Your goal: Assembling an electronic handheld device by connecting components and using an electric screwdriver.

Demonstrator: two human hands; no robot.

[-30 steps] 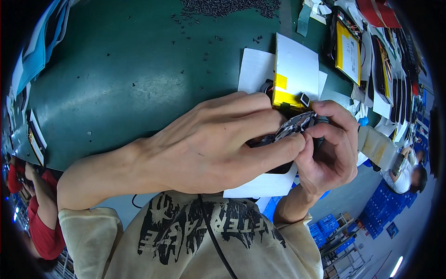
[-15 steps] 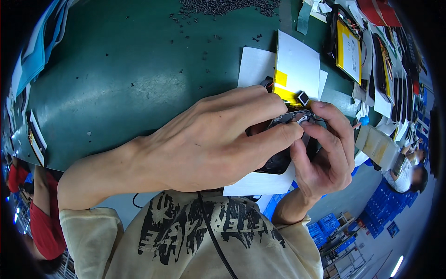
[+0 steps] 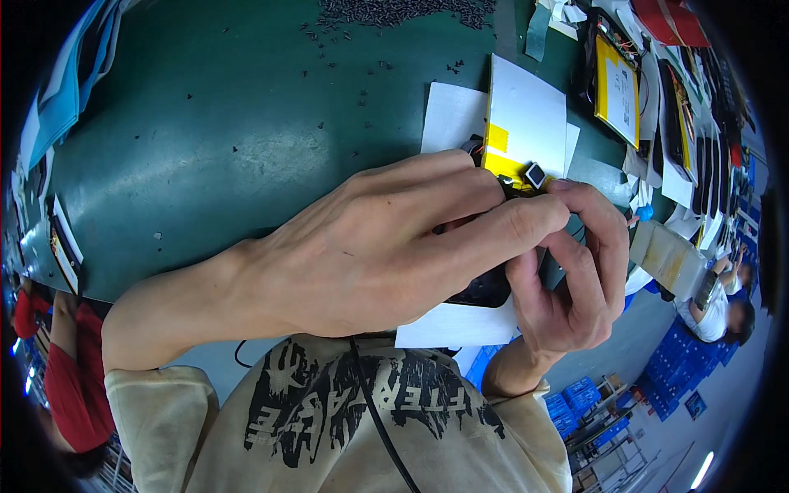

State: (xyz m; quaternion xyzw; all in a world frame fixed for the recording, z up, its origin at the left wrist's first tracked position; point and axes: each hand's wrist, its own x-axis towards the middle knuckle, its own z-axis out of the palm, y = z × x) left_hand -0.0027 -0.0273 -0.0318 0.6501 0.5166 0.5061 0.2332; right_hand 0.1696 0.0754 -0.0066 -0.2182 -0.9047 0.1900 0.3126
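Note:
An opened black electronic device lies under my hands, mostly hidden by them. A flat white battery with yellow tape stands out from its far side. On the taped end sits a small square black-rimmed part. My left hand reaches across the device, fingers curled over it and thumb stretched toward the right fingertips. My right hand is at the device's right side, its fingers bent inward and meeting the left thumb. What the fingertips pinch is hidden. White paper lies beneath the device.
Small black screws are heaped at the far edge of the green table, with several scattered nearer. Another opened device with a yellow-edged battery lies far right among papers. A translucent container stands right. Blue sheets lie left.
My left thumb has slid right and slightly up, now covering the circuit board that showed before. The right fingers have closed up against it. The small square part has shifted slightly.

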